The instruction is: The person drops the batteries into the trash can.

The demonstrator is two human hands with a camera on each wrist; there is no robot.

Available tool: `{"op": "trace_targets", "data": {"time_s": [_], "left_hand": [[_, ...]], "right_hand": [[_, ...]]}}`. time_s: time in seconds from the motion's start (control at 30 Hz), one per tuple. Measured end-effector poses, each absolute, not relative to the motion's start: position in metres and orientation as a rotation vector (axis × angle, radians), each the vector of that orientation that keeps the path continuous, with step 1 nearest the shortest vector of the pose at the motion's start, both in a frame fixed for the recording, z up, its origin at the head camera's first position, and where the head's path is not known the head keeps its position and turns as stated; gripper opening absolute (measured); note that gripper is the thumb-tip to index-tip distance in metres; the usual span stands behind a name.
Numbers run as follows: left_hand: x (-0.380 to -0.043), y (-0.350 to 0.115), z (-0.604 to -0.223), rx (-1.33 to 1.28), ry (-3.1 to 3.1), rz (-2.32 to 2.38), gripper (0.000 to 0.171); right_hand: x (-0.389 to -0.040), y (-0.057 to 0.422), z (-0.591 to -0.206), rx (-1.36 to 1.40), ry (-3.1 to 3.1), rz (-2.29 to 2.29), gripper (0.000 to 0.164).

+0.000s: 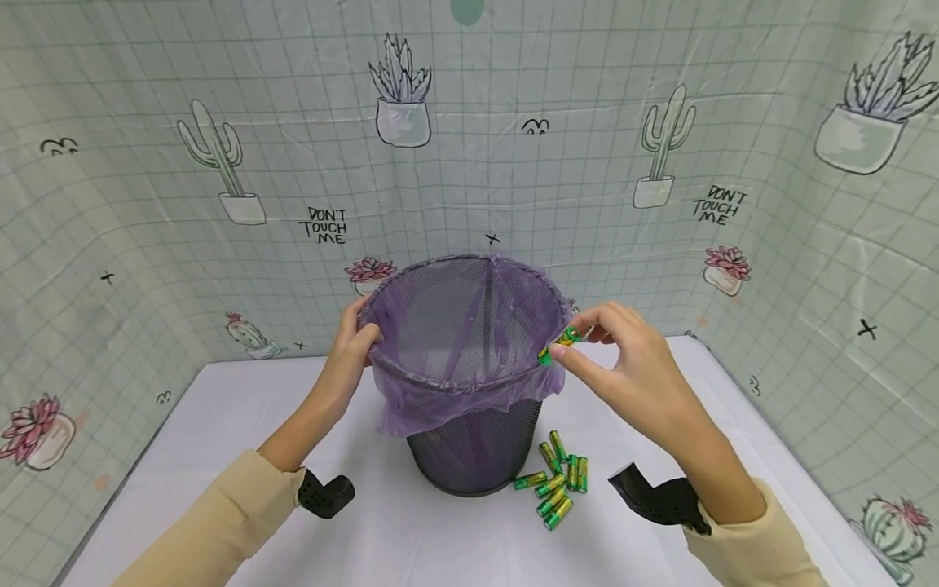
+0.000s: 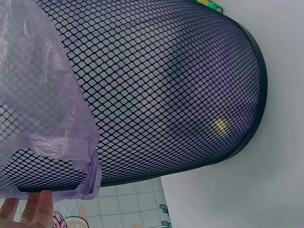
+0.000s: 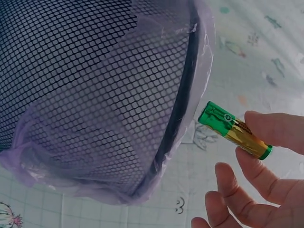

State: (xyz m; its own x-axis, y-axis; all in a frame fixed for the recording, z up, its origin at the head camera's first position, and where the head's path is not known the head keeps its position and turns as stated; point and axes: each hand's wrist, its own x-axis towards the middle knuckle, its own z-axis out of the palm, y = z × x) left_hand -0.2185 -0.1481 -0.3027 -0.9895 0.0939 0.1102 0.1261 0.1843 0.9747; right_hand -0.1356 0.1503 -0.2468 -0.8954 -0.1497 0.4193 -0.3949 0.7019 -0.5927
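A black mesh wastebasket (image 1: 469,456) stands upright, lined with a thin purple bag (image 1: 440,408) folded over its rim. My left hand (image 1: 352,338) grips the rim at the left, thumb over the bag; its fingertips (image 2: 45,206) show at the rim in the left wrist view. Between thumb and fingers my right hand (image 1: 634,375) pinches a green and gold battery (image 3: 236,130), tilted, close to the right side of the rim. Low in the basket, a small yellow spot (image 2: 220,126) shows through the mesh in the left wrist view.
Several green and gold batteries (image 1: 557,509) lie in a loose group by the basket's base, on its right. The white tabletop (image 1: 242,424) runs back to a checked cloth backdrop (image 1: 469,179) printed with cacti. Each sleeve cuff has a black mount (image 1: 326,493).
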Motion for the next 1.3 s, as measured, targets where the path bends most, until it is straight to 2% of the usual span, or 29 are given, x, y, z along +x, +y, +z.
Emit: {"op": "trace_targets", "data": {"time_s": [0.47,1.3], "left_hand": [[-0.219,-0.148,-0.303,-0.227,-2.401,-1.97,0.069],[-0.219,-0.148,-0.303,-0.238,-2.397,-1.976,0.068]], "right_hand": [[-0.144,0.137,-0.249,0.512,-2.528,0.985,0.019],[-0.147,0.143,-0.26,0.528,-2.572,0.931,0.013]]}}
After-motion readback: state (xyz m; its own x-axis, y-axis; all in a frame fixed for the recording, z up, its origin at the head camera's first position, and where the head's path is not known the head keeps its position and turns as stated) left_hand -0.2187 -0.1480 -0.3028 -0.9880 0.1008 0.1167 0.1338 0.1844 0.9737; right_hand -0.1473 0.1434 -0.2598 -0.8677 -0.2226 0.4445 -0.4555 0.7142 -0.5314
